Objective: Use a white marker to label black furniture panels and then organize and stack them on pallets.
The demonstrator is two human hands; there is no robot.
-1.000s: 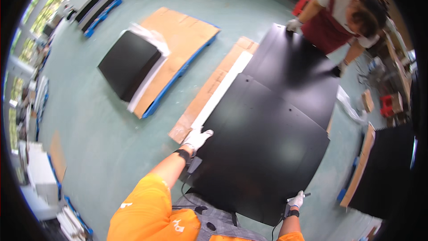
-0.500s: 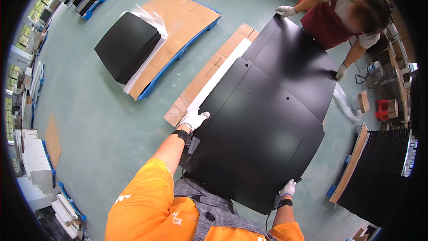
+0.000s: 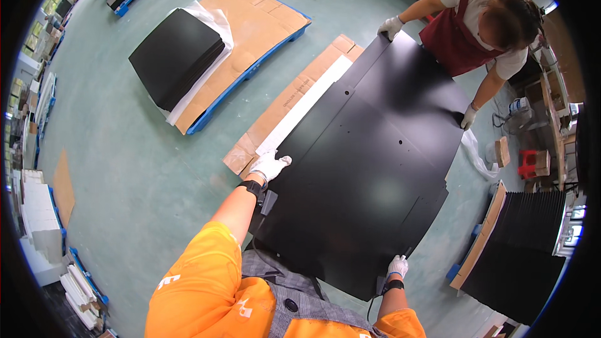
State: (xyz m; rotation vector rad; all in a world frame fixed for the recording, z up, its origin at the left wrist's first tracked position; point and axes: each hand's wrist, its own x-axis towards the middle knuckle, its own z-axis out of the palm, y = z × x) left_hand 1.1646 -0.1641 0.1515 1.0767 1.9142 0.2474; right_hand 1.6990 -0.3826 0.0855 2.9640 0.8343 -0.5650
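Observation:
A large flat black panel [image 3: 350, 194] with small holes lies in front of me, its near end at my waist. My left hand [image 3: 269, 166], in a white glove, grips its left edge with the thumb on top; the fingers beneath are hidden. At the near right corner my gloved right hand [image 3: 397, 267] is closed on the edge, fingers partly out of sight. A co-worker in a dark red apron [image 3: 462, 25] holds the far end by two corners, one gloved hand [image 3: 390, 27] at the left and another [image 3: 468, 116] at the right.
Left of the panel are a long white strip [image 3: 307, 103] and flattened cardboard [image 3: 241, 155] on the floor. Further left, a stack of black sheets [image 3: 178, 53] sits on a cardboard-covered blue pallet [image 3: 250, 66]. More black sheets [image 3: 516, 244] stand at right, below a red stool [image 3: 529, 163].
The slanting seam across the panel's far half no longer shows. Both my hands keep their hold, while the co-worker's hands come slightly left and nearer.

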